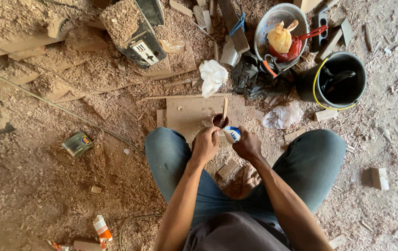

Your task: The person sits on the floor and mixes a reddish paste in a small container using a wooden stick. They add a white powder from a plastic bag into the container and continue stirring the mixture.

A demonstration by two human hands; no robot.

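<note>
Sawdust floor point(69, 186) lies all around me, and I squat over a flat board point(194, 114) that sits just beyond my fingers. Farther out past the board stand a black bucket point(343, 79) and a metal bowl point(273, 21), with a white rag point(213, 74) nearer in. My left hand point(205, 144) is curled shut, its fingertips touching a small dark cup point(219, 121) that stands on the board with a thin stick point(225, 109) upright in it. My right hand point(248, 145) is closed tight around a small white-and-blue tube point(232, 134), its top pointing toward the cup, just beside my left knuckles. I judge the cup could tip if my left fingers nudge it, since the stick makes it top-heavy; a hard squeeze could also send the tube's contents over the rim onto the board.
</note>
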